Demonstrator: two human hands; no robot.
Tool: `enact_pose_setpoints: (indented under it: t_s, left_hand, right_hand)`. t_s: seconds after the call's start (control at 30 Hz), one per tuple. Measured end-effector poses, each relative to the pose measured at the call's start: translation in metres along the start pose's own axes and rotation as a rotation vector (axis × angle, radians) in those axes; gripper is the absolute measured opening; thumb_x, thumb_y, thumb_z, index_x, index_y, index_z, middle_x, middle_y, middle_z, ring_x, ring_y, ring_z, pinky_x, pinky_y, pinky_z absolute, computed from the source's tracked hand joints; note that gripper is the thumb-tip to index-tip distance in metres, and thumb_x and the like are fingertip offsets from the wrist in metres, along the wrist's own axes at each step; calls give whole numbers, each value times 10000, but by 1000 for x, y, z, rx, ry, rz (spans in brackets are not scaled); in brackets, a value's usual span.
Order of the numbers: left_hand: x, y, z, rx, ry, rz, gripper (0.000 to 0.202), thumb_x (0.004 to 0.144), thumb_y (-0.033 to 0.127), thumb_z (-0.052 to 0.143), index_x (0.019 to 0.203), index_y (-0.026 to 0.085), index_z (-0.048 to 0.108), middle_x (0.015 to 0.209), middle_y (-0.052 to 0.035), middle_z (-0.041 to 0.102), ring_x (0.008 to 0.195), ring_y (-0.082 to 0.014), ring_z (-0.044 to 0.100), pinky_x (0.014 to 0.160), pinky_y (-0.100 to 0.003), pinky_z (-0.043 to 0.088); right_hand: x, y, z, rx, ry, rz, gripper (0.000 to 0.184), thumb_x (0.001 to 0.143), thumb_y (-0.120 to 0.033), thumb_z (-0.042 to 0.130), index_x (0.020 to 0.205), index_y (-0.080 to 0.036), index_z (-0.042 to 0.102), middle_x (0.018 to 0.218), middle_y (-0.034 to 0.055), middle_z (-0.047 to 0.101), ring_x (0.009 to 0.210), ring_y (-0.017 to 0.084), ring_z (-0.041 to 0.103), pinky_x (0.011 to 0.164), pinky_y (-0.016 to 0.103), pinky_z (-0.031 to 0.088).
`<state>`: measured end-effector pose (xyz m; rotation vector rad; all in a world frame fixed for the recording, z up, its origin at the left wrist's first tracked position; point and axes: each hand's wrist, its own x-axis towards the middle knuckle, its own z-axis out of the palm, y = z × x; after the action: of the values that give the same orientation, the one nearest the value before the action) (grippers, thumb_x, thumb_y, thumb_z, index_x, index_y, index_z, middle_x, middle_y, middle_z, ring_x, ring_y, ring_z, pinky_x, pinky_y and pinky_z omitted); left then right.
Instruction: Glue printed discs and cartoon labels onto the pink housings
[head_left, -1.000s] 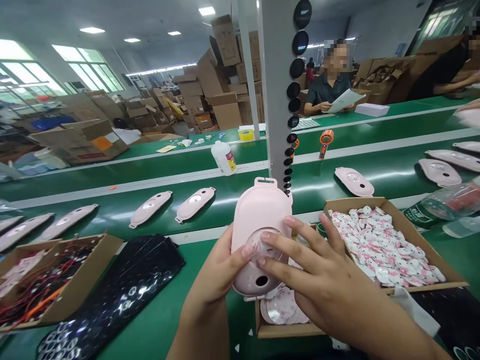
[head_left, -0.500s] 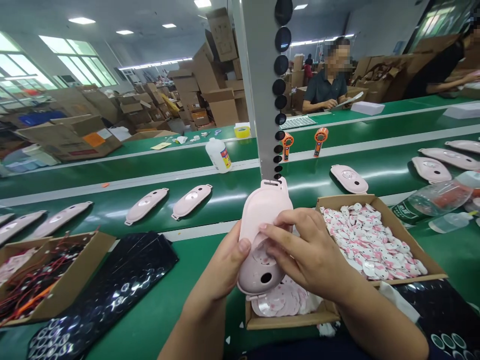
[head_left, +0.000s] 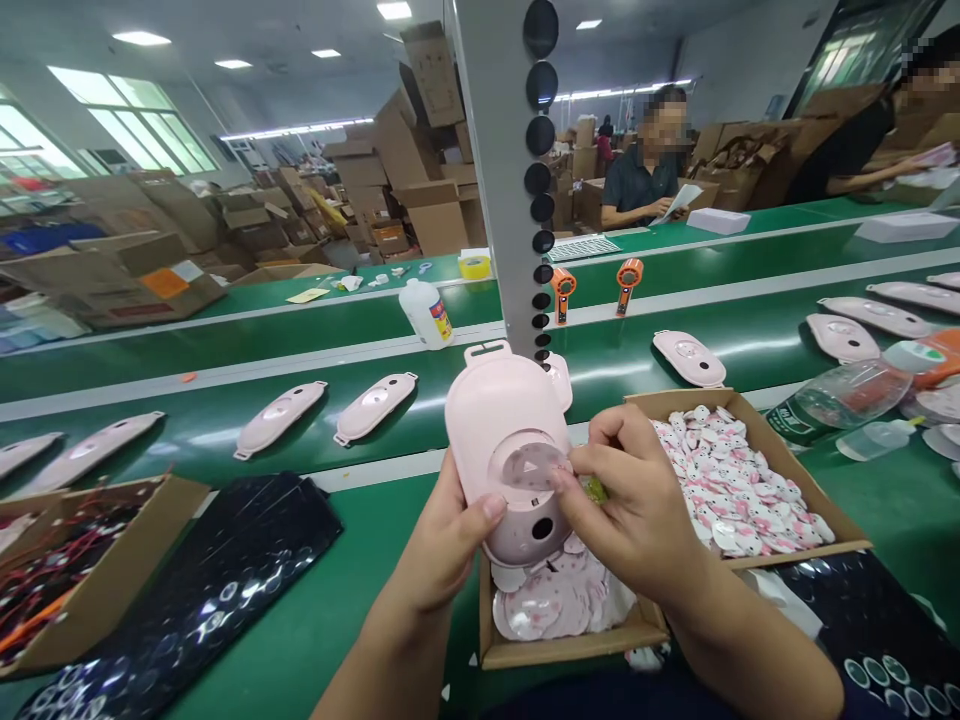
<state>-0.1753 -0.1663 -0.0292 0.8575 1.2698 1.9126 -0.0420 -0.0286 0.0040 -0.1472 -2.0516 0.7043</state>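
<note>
My left hand grips a pale pink plastic shell by its lower left side, thumb on the front face. The shell is held up and tilted, with a slotted tab on top and a dark oval hole near the bottom. My right hand pinches the right edge of a translucent oval piece at the shell's oval recess. Whether that piece is seated in the recess I cannot tell. Below the shell is a small cardboard box holding clear, pink-patterned ovals.
A cardboard tray of white-and-pink animal-shaped pieces lies right. More pink shells line the green conveyor. Black sheets and a wire-filled box are left. A grey post stands ahead; a co-worker sits beyond.
The shell has tipped so its front faces me more, and it has shifted slightly left. My right fingers have moved off its face to the oval piece's right edge.
</note>
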Motion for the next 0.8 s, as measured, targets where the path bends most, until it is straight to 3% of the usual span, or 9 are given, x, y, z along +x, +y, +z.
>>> enact_pose_setpoints:
  t_s: [0.1,0.3,0.4,0.53,0.6,0.67,0.73,0.8]
  left_hand:
    - [-3,1,1,4,18,-10,717,792,421,787,1415,242,482,1256,-98,653,1158,-318,600,943,-401,524]
    - [-2,0,8,20,12,-29,542,829,337,778,1313,222,566,1192,-89,698,1037,-248,658,859,-320,556]
    - [-1,1,11,52,40,4,509,818,344,792,1271,216,598,1131,-66,716,959,-203,660,795,-256,550]
    - [-1,3,13,94,87,29,498,795,356,804,1231,187,632,1069,-74,730,901,-199,663,775,-257,555]
    - [0,3,13,98,124,46,491,780,364,809,1204,178,647,1065,-83,735,901,-218,676,783,-282,566]
    - [-1,2,12,107,164,66,519,764,378,814,1209,171,642,1080,-101,738,913,-248,692,784,-317,581]
    - [-3,1,9,138,214,78,563,754,387,816,1235,164,627,1111,-122,733,944,-284,700,798,-355,591]
    - [-5,0,6,174,269,77,595,750,386,816,1262,160,612,1116,-129,729,976,-309,700,818,-380,593]
  right_hand:
    - [0,-3,3,6,-10,15,190,850,-140,594,660,-146,597,849,43,431,808,163,496,688,313,445]
    - [-5,-6,9,-132,22,-40,238,815,-124,594,597,-153,503,904,57,422,835,186,473,717,360,448]
    - [-7,-7,11,-181,21,-80,245,829,-135,608,617,-160,488,945,63,428,840,190,470,716,371,457]
    - [-7,-6,10,-184,0,-92,188,841,-163,633,700,-179,509,1006,60,432,862,192,471,739,375,471]
    - [-7,-5,12,-152,29,-76,105,836,-174,645,846,-201,544,1072,67,424,930,206,485,798,386,491]
    - [-9,-2,15,-93,80,-44,306,841,-190,649,1117,-232,521,1216,95,395,1118,251,479,925,424,495]
    - [-12,1,20,11,41,31,613,871,-216,619,1410,-271,332,1425,125,307,1353,295,367,1078,490,430]
    - [-15,4,23,146,-121,146,816,920,-247,564,1555,-333,60,1584,102,198,1475,296,256,1165,532,349]
